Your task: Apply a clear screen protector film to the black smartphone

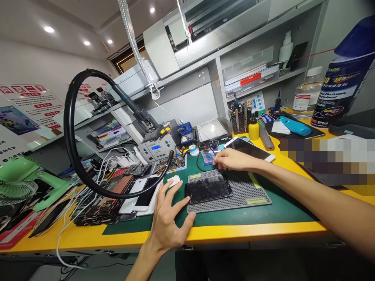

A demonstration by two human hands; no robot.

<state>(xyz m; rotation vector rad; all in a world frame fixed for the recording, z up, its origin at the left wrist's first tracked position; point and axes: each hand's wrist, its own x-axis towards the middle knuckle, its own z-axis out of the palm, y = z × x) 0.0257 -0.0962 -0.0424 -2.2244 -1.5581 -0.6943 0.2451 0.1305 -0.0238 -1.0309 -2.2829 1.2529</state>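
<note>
A black phone or small tablet [208, 189] lies flat, screen up, on a grey perforated mat [246, 187]. At its left end is my left hand [171, 218], fingers spread, index fingertip by the device's edge. A small white piece [174, 180] sits just behind those fingers; whether they touch it I cannot tell. My right hand [227, 159] reaches over the mat's far edge with its fingers pinched together. Beside them curves a thin black cable [198, 160]. What the pinch holds, if anything, is hidden. A white-framed tablet [249, 148] lies behind the right wrist.
A thick black hose [70, 128] arches down on the left near a rework station [158, 149]. Stacked phones [117, 195] and loose white cables crowd the left. Behind stand a yellow bottle [254, 128] and tweezers [245, 115]; at right, a large spray can [340, 78].
</note>
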